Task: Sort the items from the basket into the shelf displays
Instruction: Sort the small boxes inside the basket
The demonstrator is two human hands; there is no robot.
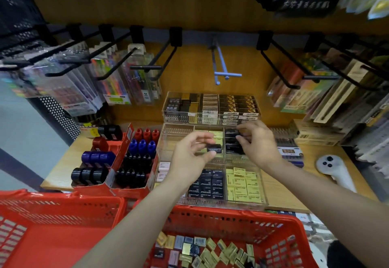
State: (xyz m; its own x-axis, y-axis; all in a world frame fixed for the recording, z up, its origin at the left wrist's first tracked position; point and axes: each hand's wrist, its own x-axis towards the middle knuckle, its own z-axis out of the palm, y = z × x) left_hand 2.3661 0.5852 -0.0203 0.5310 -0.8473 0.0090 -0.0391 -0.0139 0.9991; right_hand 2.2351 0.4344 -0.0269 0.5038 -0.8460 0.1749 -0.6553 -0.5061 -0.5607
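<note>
My left hand (190,155) pinches a small black eraser box (214,148) above the middle clear acrylic tray (168,133). My right hand (257,141) reaches into that tray's right compartment, fingers curled round a black eraser (240,134) among other black erasers (231,147) there. Yellow erasers (216,135) fill the compartment to the left. The red basket (231,217) at the bottom holds several loose yellow, black and pink erasers (210,251). A nearer tray (264,203) holds dark and yellow erasers in rows.
A second red basket (52,225) sits at the bottom left. A red cardboard display (117,162) holds red, blue and black sharpeners. Black hooks (160,57) with pen packs jut out above. A white controller (334,168) lies at the right.
</note>
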